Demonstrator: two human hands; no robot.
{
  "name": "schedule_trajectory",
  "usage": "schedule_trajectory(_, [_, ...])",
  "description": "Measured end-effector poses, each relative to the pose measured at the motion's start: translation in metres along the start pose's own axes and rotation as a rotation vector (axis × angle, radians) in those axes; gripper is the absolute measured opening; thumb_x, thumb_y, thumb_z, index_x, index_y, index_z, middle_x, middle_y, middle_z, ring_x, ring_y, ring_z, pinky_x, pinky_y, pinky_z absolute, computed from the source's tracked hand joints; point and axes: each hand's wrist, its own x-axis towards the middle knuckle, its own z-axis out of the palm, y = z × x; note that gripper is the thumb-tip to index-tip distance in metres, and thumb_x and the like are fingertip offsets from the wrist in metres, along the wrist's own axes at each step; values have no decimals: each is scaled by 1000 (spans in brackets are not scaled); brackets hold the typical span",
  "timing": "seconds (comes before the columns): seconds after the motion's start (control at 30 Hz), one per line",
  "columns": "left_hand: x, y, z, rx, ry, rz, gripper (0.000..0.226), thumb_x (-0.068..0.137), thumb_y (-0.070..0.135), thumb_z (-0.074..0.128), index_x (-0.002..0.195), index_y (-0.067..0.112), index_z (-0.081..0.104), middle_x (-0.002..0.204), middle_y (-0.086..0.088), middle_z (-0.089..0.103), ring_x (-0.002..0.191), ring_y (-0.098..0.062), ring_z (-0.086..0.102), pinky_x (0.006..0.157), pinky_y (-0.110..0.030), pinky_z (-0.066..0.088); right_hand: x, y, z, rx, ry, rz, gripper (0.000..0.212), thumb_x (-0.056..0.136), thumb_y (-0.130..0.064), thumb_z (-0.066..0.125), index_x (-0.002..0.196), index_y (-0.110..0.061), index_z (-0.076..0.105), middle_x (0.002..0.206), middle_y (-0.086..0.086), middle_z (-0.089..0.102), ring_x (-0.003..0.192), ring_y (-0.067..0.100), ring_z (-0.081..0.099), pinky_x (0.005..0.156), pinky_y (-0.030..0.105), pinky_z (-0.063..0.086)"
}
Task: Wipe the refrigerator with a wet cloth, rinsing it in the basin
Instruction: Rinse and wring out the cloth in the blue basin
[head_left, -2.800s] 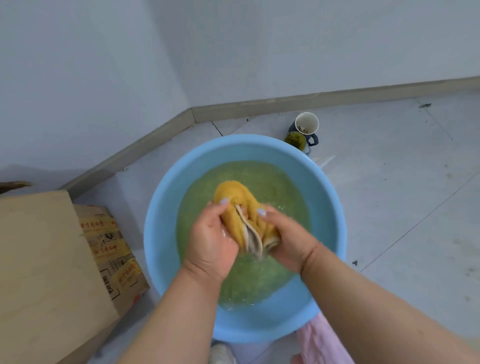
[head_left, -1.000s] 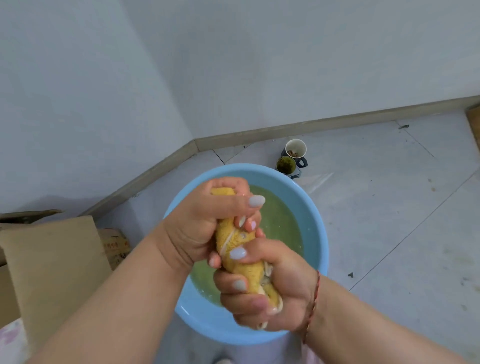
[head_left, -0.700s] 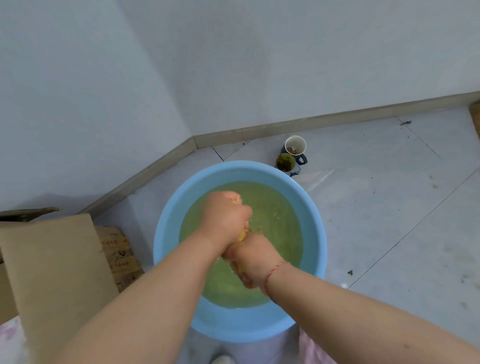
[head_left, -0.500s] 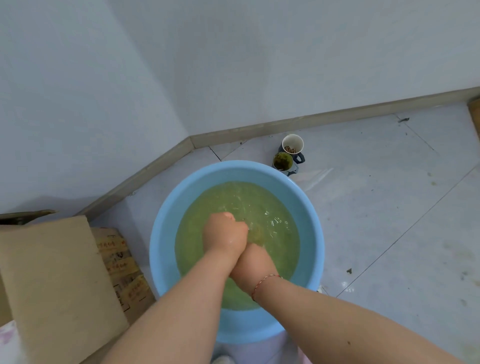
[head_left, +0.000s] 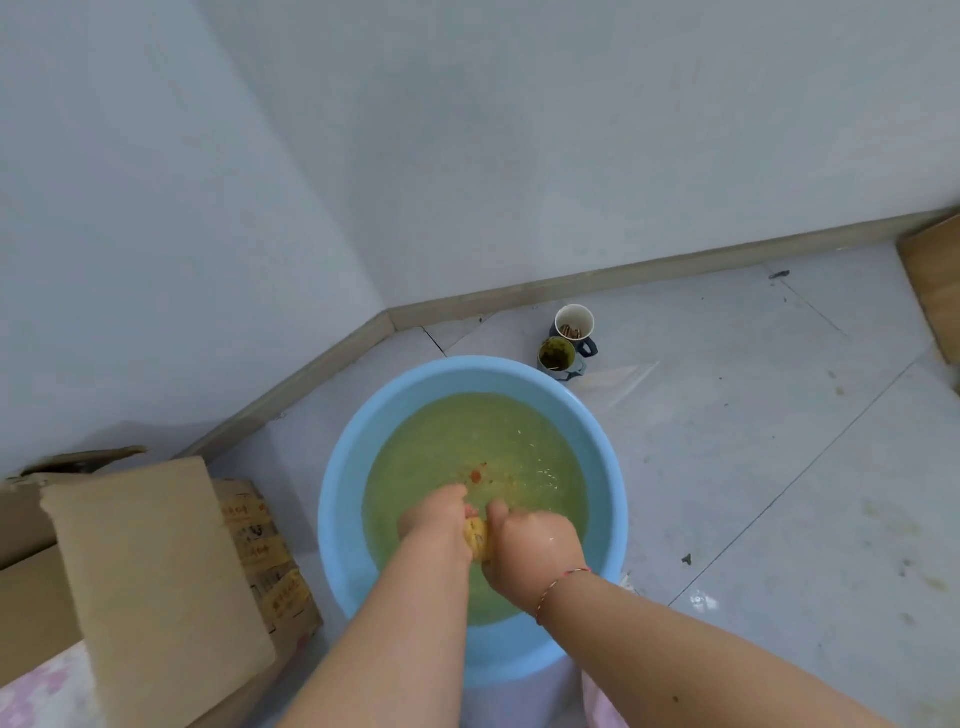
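I am watching both hands working in the basin (head_left: 340, 499); the left hand (head_left: 435, 512) and right hand (head_left: 530, 545) are gripping the yellow cloth (head_left: 477, 536) between them, fingers curling round it in the greenish water (head_left: 467, 441); two cups (head_left: 566, 340) are standing beyond the fingers; a box (head_left: 150, 582) is sitting left of them.

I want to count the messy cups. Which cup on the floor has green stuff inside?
The cup nearer the blue basin: the green-filled cup. The white cup behind it, by the wall, holds brownish bits instead.
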Motion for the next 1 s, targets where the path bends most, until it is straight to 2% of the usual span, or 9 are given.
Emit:
schedule_trajectory(0.13, [-45, 16, -16, -94, -326, -63, 34, 90, 33, 65, 97, 0, 60, 90, -18, 67, 77, -30, 65, 70, -42, 55, -20, -4, -40, 197, 63, 68, 43, 81, -8, 55, 121, -14, 40, 116, 6, 43, 69, 24, 44, 51, 31, 32])
schedule_trajectory(0.33, [-140, 51, -60, -77, -360, 222, 38, 86, 20, 70, 115, 2, 53, 107, -23, 66, 94, -35, 67, 69, -44, 57, -65, -13, -117, 737, 133, -16, 55, 76, -17, 74, 119, -26, 42, 108, -5, 49, 86, 9, 55, 70, 18, 46])
schedule_trajectory(0.43, [-188, 71, -83, -109, -462, 364, 38, 89, 19, 65, 120, 2, 54, 112, -24, 67, 97, -33, 68, 72, -42, 58, -89, -19, -162, 1124, 102, 2, 27, 85, -26, 70, 105, -30, 53, 95, -7, 59, 83, 8, 59, 71, 19, 51])
schedule_trajectory(0.5, [-213, 80, -93, -91, -518, 458, 38, 87, 18, 66, 121, 5, 53, 113, -22, 66, 97, -32, 68, 73, -40, 57, -98, -24, -184, 1205, 139, 32, 8, 94, -26, 59, 97, -32, 61, 92, -7, 65, 86, 12, 62, 74, 26, 55])
schedule_trajectory(0.57, [-247, 88, -105, -35, -540, 577, 33, 85, 14, 67, 116, 12, 55, 109, -15, 67, 93, -29, 67, 74, -40, 57, -116, -34, -213, 1147, 227, 9, 19, 94, -29, 55, 80, -35, 67, 83, -8, 62, 81, 14, 61, 76, 36, 54])
schedule_trajectory(0.63, [-275, 94, -116, 42, -557, 693, 35, 83, 8, 70, 114, 15, 57, 107, -11, 67, 92, -28, 66, 77, -41, 57, -130, -39, -238, 1122, 312, -5, 24, 91, -32, 56, 68, -34, 64, 78, -8, 55, 74, 11, 54, 71, 29, 48])
schedule_trajectory(0.7, [-298, 99, -126, 159, -535, 823, 39, 82, 3, 72, 115, 17, 58, 107, -9, 67, 93, -26, 67, 78, -41, 58, -146, -42, -265, 1194, 320, 36, 22, 92, -26, 61, 70, -23, 62, 71, -5, 55, 66, 11, 51, 64, 20, 42])
schedule_trajectory(0.87, [-355, 101, -152, 627, -452, 1167, 50, 75, -1, 68, 110, 33, 55, 104, 5, 65, 94, -14, 64, 77, -29, 55, -197, -58, -318, 1580, 316, -16, 32, 84, -27, 69, 95, 2, 66, 82, 16, 64, 73, 27, 58, 63, 31, 47])
schedule_trajectory(1.0, [-411, 100, -154, 708, -666, 1225, 76, 62, 19, 79, 129, 36, 49, 128, 15, 55, 118, 7, 49, 86, -19, 49, -245, -69, -352, 1667, 178, -134, 19, 87, -17, 65, 89, 1, 60, 73, 12, 58, 65, 23, 58, 56, 27, 50])
